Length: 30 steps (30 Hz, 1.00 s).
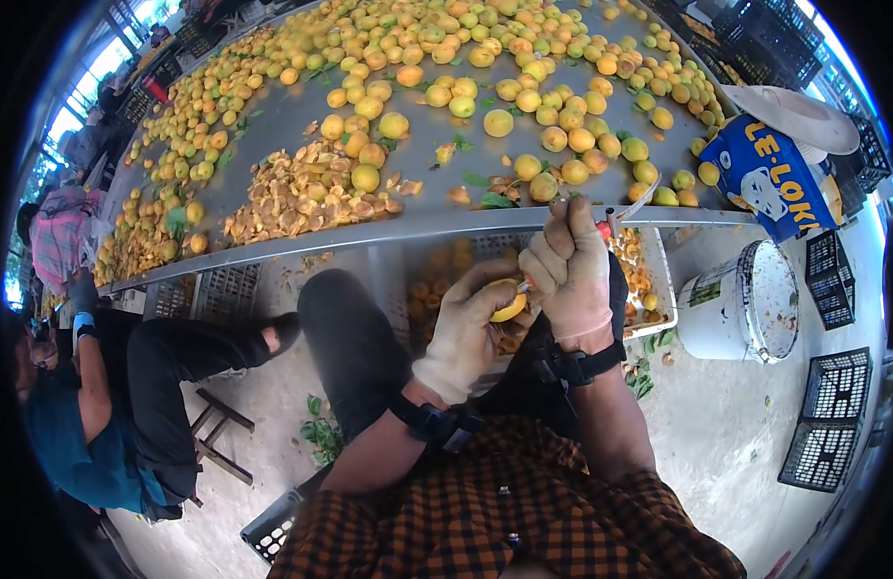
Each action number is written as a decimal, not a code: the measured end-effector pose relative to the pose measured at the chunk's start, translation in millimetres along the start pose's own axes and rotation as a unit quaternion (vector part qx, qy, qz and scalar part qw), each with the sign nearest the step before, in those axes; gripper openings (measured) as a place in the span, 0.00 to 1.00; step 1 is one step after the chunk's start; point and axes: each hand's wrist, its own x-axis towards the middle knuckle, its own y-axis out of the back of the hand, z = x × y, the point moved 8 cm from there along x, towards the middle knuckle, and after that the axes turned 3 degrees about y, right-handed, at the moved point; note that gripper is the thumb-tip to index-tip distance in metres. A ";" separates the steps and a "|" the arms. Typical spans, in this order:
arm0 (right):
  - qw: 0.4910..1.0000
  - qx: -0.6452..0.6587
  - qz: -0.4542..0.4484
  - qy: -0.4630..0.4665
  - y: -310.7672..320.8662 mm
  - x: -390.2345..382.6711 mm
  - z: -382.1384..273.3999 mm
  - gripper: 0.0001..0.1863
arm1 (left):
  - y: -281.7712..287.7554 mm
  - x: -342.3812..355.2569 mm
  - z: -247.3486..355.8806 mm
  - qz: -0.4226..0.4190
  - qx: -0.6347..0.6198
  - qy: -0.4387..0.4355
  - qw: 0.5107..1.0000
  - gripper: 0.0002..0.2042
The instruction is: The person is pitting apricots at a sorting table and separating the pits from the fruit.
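Note:
My left hand (471, 323), in a pale work glove, is closed around a yellow apricot (509, 307) above my lap. Right beside it, my right hand (567, 270), gloved too, is closed on a red-handled knife. Its curved, pale blade (644, 198) sticks out up and to the right, past the table edge. Most of the handle is hidden in the glove; a small reddish and white end shows by the apricot. Below my hands, apricot pieces (642, 259) fill a white crate (671, 294), partly covered by my leg and hands.
Whole apricots (500, 123) cover much of the metal table (437, 183), with a heap of pits or split pieces (306, 188) near its front edge. To the right are a blue bag (770, 179), a white bucket (722, 309) and black crates (825, 420). A person (89, 425) sits at left.

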 end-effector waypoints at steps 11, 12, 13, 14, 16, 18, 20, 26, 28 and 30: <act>0.988 -0.098 0.060 0.106 -18.2 -28.1 -1.0 0.14 | 23.0 16.1 -28.1 0.060 -0.090 0.033 0.994 0.11; 0.983 -0.121 0.064 0.122 -22.3 -30.7 -3.2 0.13 | 22.2 14.9 -26.3 0.104 -0.081 0.054 0.990 0.12; 0.978 -0.144 0.069 0.136 -24.6 -33.0 -5.0 0.13 | 25.0 12.6 -26.7 0.148 -0.072 0.076 0.983 0.13; 0.978 -0.143 0.069 0.136 -23.8 -35.1 -3.2 0.13 | 34.0 16.6 -30.9 0.149 -0.072 0.075 0.983 0.13; 0.980 -0.124 0.060 0.145 -22.3 -40.8 0.1 0.12 | 29.8 25.5 -5.2 0.029 0.228 -0.106 0.967 0.17; 0.978 -0.136 0.043 0.150 -25.3 -40.9 -0.4 0.12 | 31.3 42.7 -21.6 0.020 -0.192 0.070 0.979 0.20; 0.976 -0.136 0.083 0.150 -15.7 -33.6 -6.3 0.12 | 35.2 42.6 -25.7 0.099 -0.231 0.089 0.964 0.21; 0.957 -0.161 0.097 0.220 -9.4 -18.1 -33.5 0.14 | 41.5 39.3 -10.1 0.107 -0.123 0.072 0.984 0.21; 0.950 -0.145 0.074 0.266 -17.6 -9.5 -45.2 0.13 | 43.9 39.9 -6.5 0.119 -0.043 0.052 0.991 0.21; 0.952 -0.142 0.062 0.266 -26.2 -2.5 -38.6 0.12 | 39.5 40.7 3.5 0.104 0.030 -0.030 0.994 0.22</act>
